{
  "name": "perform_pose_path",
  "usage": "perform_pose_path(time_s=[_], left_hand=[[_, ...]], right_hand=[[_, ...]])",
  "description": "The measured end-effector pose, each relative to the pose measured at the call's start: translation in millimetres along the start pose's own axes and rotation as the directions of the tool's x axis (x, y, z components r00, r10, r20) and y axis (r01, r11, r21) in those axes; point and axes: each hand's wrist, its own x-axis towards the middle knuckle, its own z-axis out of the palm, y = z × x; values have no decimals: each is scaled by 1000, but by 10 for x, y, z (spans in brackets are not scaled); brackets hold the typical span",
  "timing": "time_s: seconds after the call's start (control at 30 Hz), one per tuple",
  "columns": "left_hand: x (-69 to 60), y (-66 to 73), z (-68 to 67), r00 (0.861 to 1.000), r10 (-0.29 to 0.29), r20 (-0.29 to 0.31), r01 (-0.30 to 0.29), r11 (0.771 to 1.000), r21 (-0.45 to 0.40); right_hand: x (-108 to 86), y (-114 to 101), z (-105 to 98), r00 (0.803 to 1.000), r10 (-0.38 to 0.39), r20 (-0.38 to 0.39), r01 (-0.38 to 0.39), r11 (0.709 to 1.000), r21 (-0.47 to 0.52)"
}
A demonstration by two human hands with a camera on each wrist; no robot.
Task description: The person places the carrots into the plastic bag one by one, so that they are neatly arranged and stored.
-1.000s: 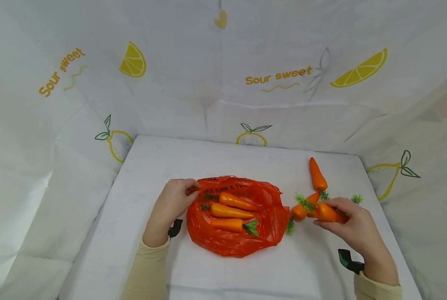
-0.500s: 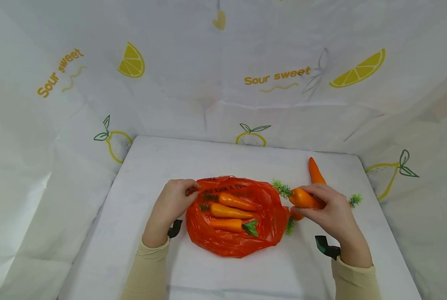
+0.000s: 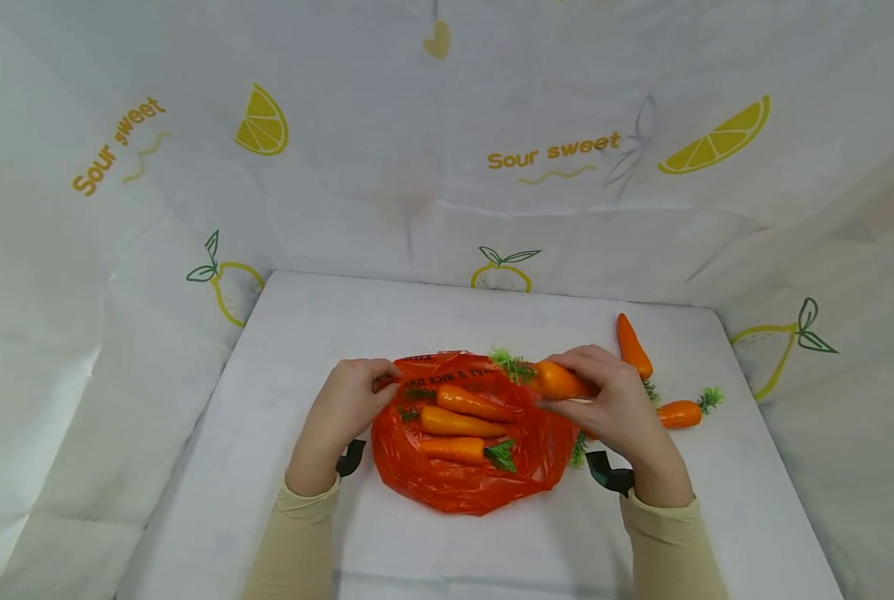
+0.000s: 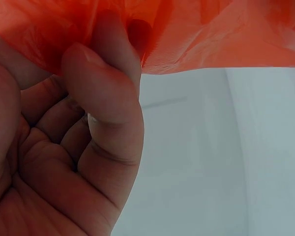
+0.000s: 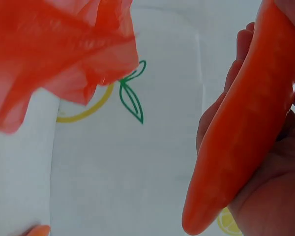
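Observation:
A red plastic bag (image 3: 447,490) lies spread open in the middle of the table. Inside it rest three orange carrots, an upper one (image 3: 476,404), a middle one (image 3: 463,422) and a lower one (image 3: 452,451). My left hand (image 3: 345,412) pinches the bag's left rim; in the left wrist view, thumb and fingers close on the red plastic (image 4: 187,39). Over the bag's right rim, my right hand (image 3: 622,412) grips another carrot (image 3: 557,381), its leafy top pointing left. The right wrist view has this carrot's smooth body (image 5: 246,118) lying along the palm.
Right of the bag lie a carrot pointing away (image 3: 632,346) and one with its leaves to the right (image 3: 681,414). Green leaves (image 3: 578,454) of a further carrot show beside the bag, mostly hidden by my right hand. A lemon-printed white sheet (image 3: 372,167) hangs behind the table.
My right hand has lifted a carrot from the group at the right and carried it left, over the bag's right rim. The left hand stays at the bag's edge.

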Motion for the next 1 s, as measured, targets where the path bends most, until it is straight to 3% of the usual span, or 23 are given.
perform_pose_path(time_s=[0.67, 1.0], left_hand=[[-10, -11, -1, 1000, 3, -8, -3, 1000, -6], [-8, -9, -1, 1000, 27, -11, -27, 1000, -6]], right_hand=[[193, -246, 471, 999, -38, -30, 39, 998, 42], [237, -294, 794, 998, -59, 15, 58, 996, 72]])
